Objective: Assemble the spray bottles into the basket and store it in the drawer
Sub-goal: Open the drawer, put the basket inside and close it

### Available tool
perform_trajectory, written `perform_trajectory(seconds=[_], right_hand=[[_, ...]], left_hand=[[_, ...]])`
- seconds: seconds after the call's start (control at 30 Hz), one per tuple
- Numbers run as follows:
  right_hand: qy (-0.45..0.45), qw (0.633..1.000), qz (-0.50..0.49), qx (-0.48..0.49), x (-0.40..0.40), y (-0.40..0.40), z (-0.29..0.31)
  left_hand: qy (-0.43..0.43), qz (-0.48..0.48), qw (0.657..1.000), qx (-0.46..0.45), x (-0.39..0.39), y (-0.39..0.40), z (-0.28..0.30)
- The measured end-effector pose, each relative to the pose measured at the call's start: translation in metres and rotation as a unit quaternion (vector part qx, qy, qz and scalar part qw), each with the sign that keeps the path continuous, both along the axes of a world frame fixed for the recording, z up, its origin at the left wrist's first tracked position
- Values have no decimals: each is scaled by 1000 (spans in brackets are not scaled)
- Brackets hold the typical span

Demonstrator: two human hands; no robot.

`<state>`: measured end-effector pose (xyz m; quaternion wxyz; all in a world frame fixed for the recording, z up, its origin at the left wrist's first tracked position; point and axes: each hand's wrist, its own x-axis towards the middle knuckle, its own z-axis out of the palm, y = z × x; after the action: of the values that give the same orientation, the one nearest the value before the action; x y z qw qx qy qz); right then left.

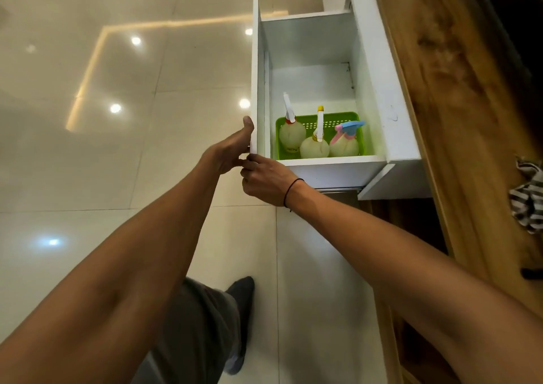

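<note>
A white drawer (311, 40) stands pulled out from the wooden cabinet. Inside, at its near end, sits a green basket (338, 117) holding three pale spray bottles: one with a white nozzle (291, 132), one with a yellow-tipped nozzle (314, 147) and one with a pink and blue trigger (344, 145). My left hand (233, 148) lies flat against the outer face of the drawer front (255, 75), thumb up along its edge. My right hand (266, 179) grips the drawer's near corner, below the left hand.
A wooden countertop (458, 89) runs along the right, with a striped cloth (529, 195) on it. Glossy cream floor tiles (117, 148) spread to the left. My leg and dark shoe (241, 301) stand below the drawer.
</note>
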<state>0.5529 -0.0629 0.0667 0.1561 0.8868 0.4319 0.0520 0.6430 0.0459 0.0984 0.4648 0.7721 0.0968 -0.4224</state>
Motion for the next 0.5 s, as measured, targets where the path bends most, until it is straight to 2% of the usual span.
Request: perform_trajectory(seconds=[0.23, 0.33, 0.5], right_hand=[[-5, 998, -59, -6, -22, -41, 7], [-10, 996, -84, -33, -30, -58, 6], [-17, 993, -105, -59, -40, -85, 11]], left_hand=[[-10, 15, 999, -42, -31, -53, -4], [-14, 1, 999, -41, -44, -74, -1], [-11, -26, 996, -89, -66, -85, 4]])
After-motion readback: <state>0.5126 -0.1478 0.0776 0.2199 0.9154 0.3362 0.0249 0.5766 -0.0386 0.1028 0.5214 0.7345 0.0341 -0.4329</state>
